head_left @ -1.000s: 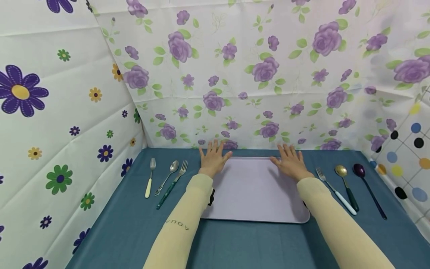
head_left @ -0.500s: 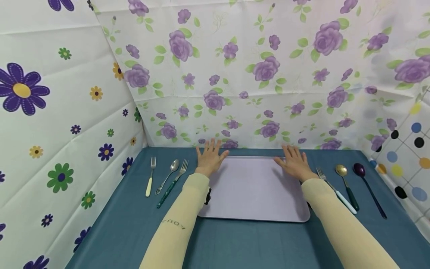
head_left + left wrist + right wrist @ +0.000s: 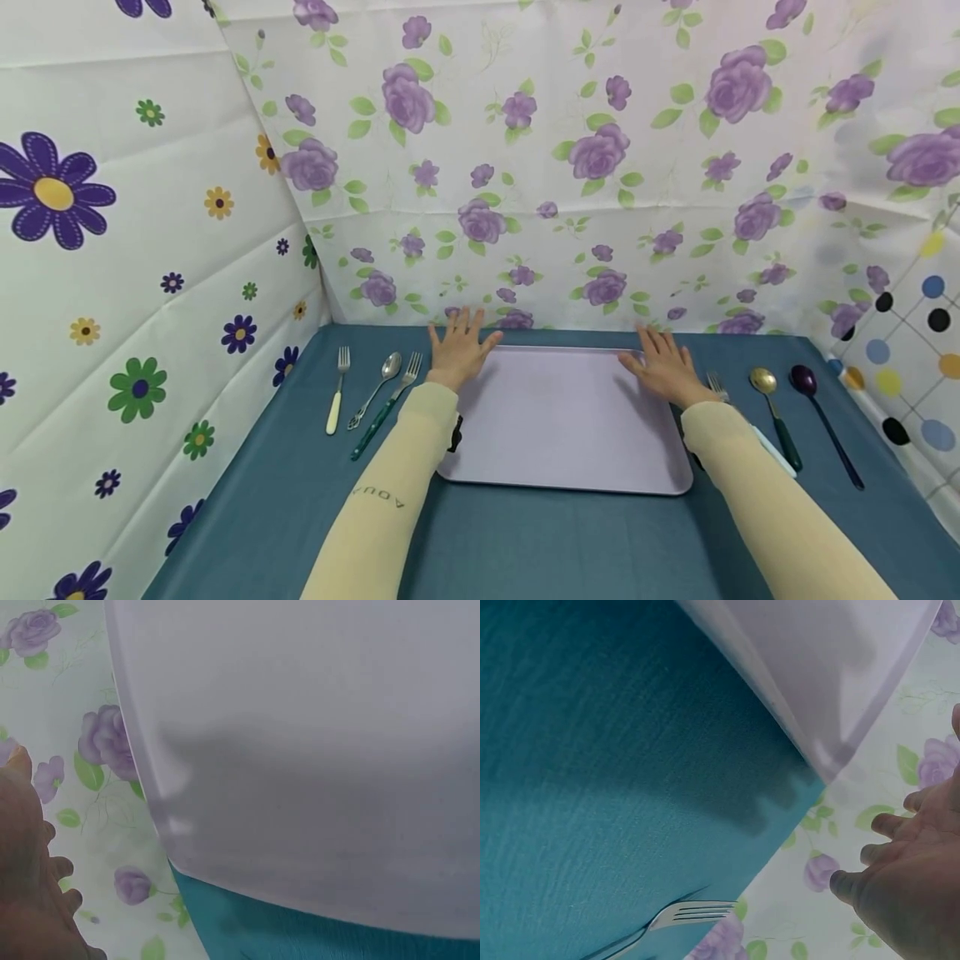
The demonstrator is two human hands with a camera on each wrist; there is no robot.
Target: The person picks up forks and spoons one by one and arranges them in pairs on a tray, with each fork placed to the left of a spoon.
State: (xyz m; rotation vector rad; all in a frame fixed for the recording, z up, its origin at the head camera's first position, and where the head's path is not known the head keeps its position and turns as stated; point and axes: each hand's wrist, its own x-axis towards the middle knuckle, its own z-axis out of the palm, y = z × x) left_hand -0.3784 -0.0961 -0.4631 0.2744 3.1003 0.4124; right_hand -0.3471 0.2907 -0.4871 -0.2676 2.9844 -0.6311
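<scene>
Lavender tray (image 3: pixel 566 425) mid-table on blue cloth (image 3: pixel 555 542).
The left hand (image 3: pixel 459 354) spreads its fingers wide at the tray's far left corner; the right hand (image 3: pixel 667 371), fingers straight and thumb apart, is at the far right corner. Forks (image 3: pixel 382 414) and spoons (image 3: pixel 778 423) flank it left and right.

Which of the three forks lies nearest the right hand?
The fork partly behind the right sleeve; it lies right of the tray, the other two forks left.
</scene>
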